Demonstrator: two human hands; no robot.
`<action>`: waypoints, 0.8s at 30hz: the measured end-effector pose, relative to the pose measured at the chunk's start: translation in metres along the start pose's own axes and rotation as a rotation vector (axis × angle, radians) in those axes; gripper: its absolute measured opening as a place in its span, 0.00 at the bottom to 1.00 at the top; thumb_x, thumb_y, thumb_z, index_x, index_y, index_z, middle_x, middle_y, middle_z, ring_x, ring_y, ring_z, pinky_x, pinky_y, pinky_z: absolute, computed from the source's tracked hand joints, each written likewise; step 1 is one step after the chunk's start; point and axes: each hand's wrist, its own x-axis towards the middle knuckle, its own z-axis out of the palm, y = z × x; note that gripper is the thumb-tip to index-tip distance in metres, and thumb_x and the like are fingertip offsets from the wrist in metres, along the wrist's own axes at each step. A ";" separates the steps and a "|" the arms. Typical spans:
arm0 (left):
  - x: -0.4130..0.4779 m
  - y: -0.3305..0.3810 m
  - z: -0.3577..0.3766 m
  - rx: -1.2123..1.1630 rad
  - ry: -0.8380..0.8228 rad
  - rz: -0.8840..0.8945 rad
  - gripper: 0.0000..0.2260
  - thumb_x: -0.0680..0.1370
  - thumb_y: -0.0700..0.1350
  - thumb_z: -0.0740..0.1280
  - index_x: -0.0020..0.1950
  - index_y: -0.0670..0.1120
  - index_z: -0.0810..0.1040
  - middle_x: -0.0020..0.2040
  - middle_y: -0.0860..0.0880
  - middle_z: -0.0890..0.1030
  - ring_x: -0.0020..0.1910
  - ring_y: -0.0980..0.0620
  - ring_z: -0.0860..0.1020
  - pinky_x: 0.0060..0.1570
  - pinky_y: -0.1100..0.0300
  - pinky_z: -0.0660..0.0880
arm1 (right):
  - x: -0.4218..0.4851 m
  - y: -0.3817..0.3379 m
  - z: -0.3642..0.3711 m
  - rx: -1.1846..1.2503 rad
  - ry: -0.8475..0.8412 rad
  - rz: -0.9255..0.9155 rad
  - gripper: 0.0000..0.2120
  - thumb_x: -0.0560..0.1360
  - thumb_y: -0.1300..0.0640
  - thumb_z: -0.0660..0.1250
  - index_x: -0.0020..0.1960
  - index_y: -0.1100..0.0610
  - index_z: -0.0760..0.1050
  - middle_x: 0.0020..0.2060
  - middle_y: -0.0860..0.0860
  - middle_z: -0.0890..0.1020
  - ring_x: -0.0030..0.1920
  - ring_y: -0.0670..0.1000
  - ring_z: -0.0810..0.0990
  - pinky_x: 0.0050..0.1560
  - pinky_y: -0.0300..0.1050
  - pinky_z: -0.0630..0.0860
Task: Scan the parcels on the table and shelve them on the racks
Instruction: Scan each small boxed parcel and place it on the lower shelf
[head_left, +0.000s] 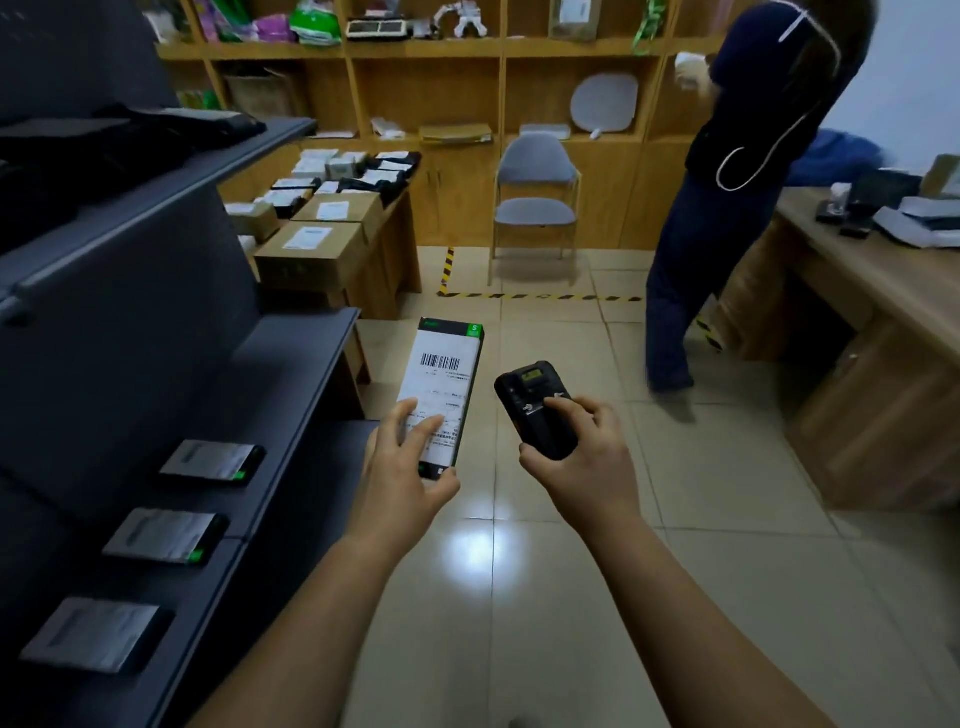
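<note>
At left, the rack (130, 322) holds three packs (167, 535); boxes (311, 247) crowd the table (401, 244) beyond. Over the floor (571, 338), the left hand (405, 467) pinches a parcel (449, 384), barcode label up, green corner marked "S"; the right hand (592, 462) grips the scanner (530, 395)

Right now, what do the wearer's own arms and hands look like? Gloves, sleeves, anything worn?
Both bare. No gloves or rings show on the left hand or the right hand. The left forearm and right forearm are uncovered down to the frame's bottom edge: no sleeve, watch, band, cable or marking visible.
</note>
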 end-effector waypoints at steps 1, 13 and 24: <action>0.021 -0.006 0.006 0.002 -0.004 -0.021 0.26 0.74 0.46 0.73 0.71 0.53 0.71 0.74 0.58 0.58 0.69 0.55 0.60 0.58 0.63 0.66 | 0.024 0.004 0.011 0.006 -0.016 0.007 0.29 0.66 0.50 0.77 0.65 0.49 0.76 0.62 0.49 0.72 0.54 0.45 0.73 0.55 0.49 0.79; 0.208 -0.154 0.003 0.056 0.272 -0.348 0.24 0.71 0.44 0.74 0.67 0.50 0.76 0.73 0.53 0.63 0.66 0.47 0.67 0.61 0.55 0.68 | 0.261 -0.023 0.220 0.099 -0.383 -0.164 0.27 0.66 0.52 0.77 0.64 0.48 0.76 0.62 0.46 0.72 0.52 0.40 0.70 0.53 0.40 0.73; 0.289 -0.264 0.003 0.134 0.494 -0.724 0.23 0.73 0.45 0.74 0.68 0.50 0.75 0.74 0.55 0.61 0.67 0.51 0.65 0.58 0.72 0.63 | 0.377 -0.058 0.406 0.120 -0.789 -0.418 0.27 0.66 0.53 0.76 0.63 0.48 0.76 0.61 0.44 0.71 0.56 0.43 0.73 0.52 0.41 0.73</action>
